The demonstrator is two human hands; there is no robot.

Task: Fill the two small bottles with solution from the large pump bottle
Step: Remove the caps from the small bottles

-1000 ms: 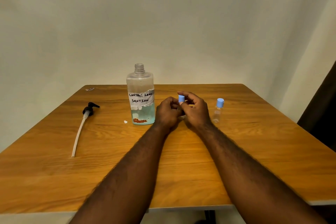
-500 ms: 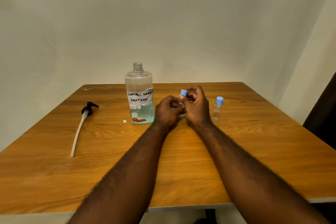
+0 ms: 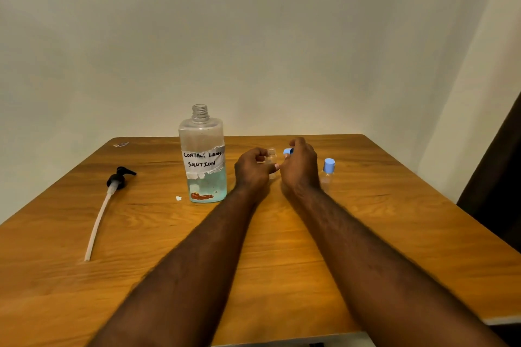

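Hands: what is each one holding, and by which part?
The left hand grips the uncapped small bottle around its body; the right hand pinches the blue cap in its fingertips.

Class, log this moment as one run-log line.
left hand: holds uncapped small bottle | right hand: pinches blue cap | second small bottle: capped | large bottle: open, pump on table

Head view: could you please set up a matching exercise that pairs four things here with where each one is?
Things:
1. pump
2. loose blue cap
3. open small bottle
4. capped small bottle

Places:
A. held in the left hand
B. standing on the table, to the right of both hands
C. lying on the table, to the left of the large bottle
D. pinched in the right hand

Pairs: 1-C, 2-D, 3-A, 4-B
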